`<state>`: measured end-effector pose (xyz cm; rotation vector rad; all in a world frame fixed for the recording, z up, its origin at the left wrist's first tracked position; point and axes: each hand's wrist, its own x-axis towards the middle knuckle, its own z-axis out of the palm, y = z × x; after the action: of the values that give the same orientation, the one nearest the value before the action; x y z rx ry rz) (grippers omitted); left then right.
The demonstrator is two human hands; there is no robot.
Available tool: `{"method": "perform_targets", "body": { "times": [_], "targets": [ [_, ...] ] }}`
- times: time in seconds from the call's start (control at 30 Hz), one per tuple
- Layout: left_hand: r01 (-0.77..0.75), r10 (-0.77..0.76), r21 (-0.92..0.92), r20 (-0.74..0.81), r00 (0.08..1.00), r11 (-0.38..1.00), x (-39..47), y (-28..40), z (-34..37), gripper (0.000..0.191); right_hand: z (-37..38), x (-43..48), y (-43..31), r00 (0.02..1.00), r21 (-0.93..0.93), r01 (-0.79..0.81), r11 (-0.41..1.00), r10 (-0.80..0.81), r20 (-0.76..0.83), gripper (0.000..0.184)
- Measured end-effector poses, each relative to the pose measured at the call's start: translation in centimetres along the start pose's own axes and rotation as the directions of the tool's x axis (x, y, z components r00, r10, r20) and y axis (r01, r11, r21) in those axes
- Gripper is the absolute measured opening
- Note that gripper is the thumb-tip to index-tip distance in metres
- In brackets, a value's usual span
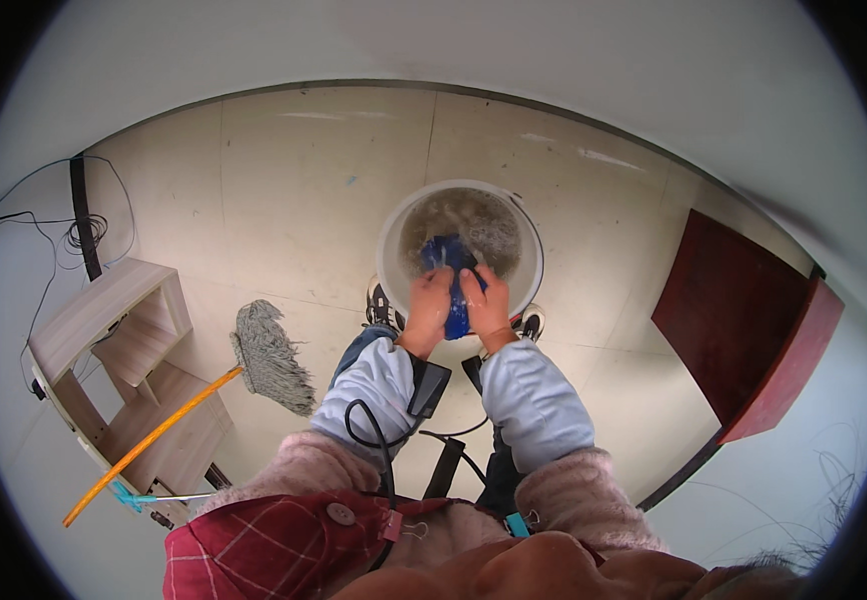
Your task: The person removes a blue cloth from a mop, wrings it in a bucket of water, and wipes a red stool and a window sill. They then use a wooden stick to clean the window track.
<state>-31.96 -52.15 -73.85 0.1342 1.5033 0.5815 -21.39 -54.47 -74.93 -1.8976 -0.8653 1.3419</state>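
Both of my hands grip a wet blue cloth (457,300) over the near side of a white bucket (391,247). My left hand (429,304) holds the cloth's left side, and my right hand (487,301) holds its right side. Part of the cloth lies in the murky, foamy water (493,225), where its far end is partly hidden. Water runs from the cloth near my fingers. The bucket stands on the floor just in front of my shoes.
A grey string mop (272,356) with an orange handle (152,442) is at the left, beside a pale wooden cabinet (160,300). Cables (88,231) hang by the left wall. A dark red wooden piece of furniture (733,307) stands at the right.
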Motion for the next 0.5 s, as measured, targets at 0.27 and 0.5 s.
{"method": "perform_targets", "body": {
  "times": [0.27, 0.5],
  "targets": [
    [-0.15, 0.151, 0.184, 0.007, 0.988, 0.971, 0.1, 2.5, -3.1, 0.026, -2.7, 0.2, 2.9, 0.98, -0.169, -0.056, 0.984, 0.022, -0.197, 0.023],
    [0.006, 0.048, 0.536, -0.088, 0.995, 0.844, 1.2, 1.1, -5.1, 0.046, -4.7, -1.3, 2.4, 0.978, -0.616, 0.116, 0.779, 0.02, 0.209, 0.028]
  ]
}}
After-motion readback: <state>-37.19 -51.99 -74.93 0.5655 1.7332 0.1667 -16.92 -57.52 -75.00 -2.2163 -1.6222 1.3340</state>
